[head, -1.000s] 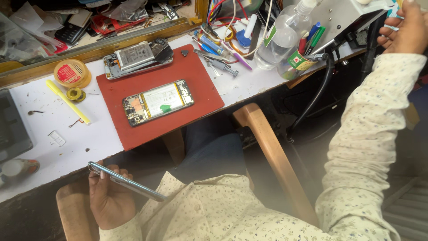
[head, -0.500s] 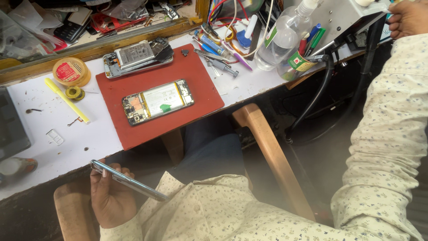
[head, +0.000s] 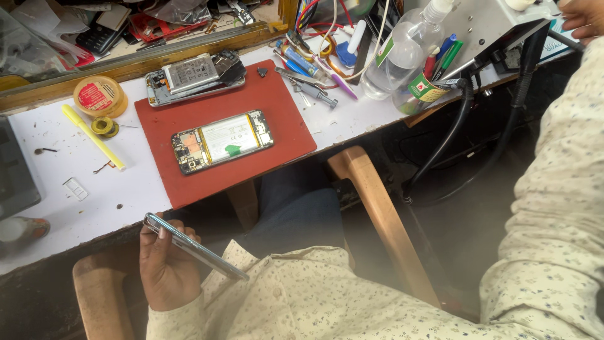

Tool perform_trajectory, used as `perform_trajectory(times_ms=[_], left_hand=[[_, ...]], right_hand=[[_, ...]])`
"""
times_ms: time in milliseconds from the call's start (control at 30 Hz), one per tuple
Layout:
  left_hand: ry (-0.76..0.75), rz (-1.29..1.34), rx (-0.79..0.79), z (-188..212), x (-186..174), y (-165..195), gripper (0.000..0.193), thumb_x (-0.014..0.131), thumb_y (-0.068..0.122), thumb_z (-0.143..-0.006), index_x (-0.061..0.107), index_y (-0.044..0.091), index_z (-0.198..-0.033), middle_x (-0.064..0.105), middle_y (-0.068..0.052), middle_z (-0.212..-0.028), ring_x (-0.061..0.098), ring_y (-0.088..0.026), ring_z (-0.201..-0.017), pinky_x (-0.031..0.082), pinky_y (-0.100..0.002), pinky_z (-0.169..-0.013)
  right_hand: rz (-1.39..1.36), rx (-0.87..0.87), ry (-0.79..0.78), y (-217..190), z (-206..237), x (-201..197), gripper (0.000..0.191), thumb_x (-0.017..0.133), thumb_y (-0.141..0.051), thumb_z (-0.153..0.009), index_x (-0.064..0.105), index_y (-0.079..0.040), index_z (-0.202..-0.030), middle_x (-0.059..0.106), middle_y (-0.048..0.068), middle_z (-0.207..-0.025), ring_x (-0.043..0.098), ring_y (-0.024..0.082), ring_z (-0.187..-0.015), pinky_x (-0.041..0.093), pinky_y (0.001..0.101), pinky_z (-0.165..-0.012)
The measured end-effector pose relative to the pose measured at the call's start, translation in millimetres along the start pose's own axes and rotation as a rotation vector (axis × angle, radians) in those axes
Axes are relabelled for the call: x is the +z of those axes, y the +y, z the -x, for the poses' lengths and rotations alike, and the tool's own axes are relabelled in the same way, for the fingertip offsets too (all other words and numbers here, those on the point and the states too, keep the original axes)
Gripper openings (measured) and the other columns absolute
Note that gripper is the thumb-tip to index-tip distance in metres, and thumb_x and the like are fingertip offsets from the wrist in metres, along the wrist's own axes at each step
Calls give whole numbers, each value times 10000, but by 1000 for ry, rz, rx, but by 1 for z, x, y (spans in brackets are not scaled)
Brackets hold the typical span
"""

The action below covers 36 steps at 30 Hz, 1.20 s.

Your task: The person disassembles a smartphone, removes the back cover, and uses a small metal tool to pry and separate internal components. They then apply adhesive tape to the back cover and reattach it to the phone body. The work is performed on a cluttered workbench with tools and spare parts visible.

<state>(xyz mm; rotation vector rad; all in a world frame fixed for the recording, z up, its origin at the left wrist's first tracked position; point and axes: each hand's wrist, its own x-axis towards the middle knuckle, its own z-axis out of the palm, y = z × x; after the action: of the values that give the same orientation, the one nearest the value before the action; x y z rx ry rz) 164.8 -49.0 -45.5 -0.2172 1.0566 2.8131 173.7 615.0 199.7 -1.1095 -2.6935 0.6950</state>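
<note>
the left hand (head: pixel 167 267) grips a thin phone panel (head: pixel 194 246) below the table (head: pixel 94 195) edge. the right hand (head: pixel 582 17) reaches a grey machine (head: pixel 487 25); i cannot tell its grip. an opened phone (head: pixel 221 141) lies on the red mat (head: pixel 251 94).

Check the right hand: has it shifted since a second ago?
Yes. The right hand has slid further right and up past the grey metal box, now mostly out of frame.

Two opened phones on the bench — one with its battery showing (head: pixel 223 141) on the red mat (head: pixel 277 107), one (head: pixel 192 75) at the mat's top edge. One thin phone panel (head: pixel 195 247) in the left hand (head: pixel 167 267). Two tape rolls — big (head: pixel 99 96), small (head: pixel 104 126). One yellow pry tool (head: pixel 92 136). One clear bottle (head: pixel 402 53). Two hands, the right hand (head: pixel 582 17) at the top corner.
</note>
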Motion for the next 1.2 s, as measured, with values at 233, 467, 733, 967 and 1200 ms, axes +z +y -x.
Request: perform_trajectory(times_ms=[233, 467, 733, 967, 1200], left_hand=[[2, -1, -17, -2, 0, -2, 233, 639, 120, -1038, 605, 115, -1269, 649, -88, -1013, 618, -223, -921, 504, -373, -818], [-8, 13, -19, -3, 3, -4, 197, 649, 116, -1033, 592, 115, -1222, 654, -91, -1011, 625, -226, -911, 509, -373, -811], [-19, 4, -13, -4, 6, -1, 225, 652, 123, -1042, 592, 117, -1258, 645, -82, -1015, 617, -217, -922, 510, -370, -821], [-88, 61, 57, -17, 37, -11, 349, 609, 58, -978, 545, 92, -1319, 646, -68, -1147, 631, -206, -1024, 539, -397, -919], [-201, 227, 142, -47, 92, -35, 346, 664, 10, -939, 538, 106, -1247, 623, -45, -1106, 612, -193, -1049, 516, -400, -961]], right_hand=[[-148, 218, -279, -24, -5, -7, 427, 671, -416, -1073, 604, 4, -1116, 549, 59, -836, 399, 72, -565, 319, 259, -456], [-5, 129, -285, -40, 1, -3, 321, 645, -284, -1045, 623, 36, -1063, 528, 93, -723, 406, 88, -479, 335, 292, -391], [-157, -13, -98, -6, -4, 0, 257, 662, -285, -1079, 661, -29, -1075, 567, 39, -798, 421, 59, -584, 383, 236, -526], [-1012, -294, 65, 25, 47, 57, 184, 628, -220, -1056, 648, -37, -1067, 625, 32, -934, 557, 101, -801, 481, 277, -781], [-1478, -479, -338, -116, 234, 202, 60, 674, 18, -979, 684, 51, -930, 665, 169, -969, 635, 228, -884, 509, 329, -839]])
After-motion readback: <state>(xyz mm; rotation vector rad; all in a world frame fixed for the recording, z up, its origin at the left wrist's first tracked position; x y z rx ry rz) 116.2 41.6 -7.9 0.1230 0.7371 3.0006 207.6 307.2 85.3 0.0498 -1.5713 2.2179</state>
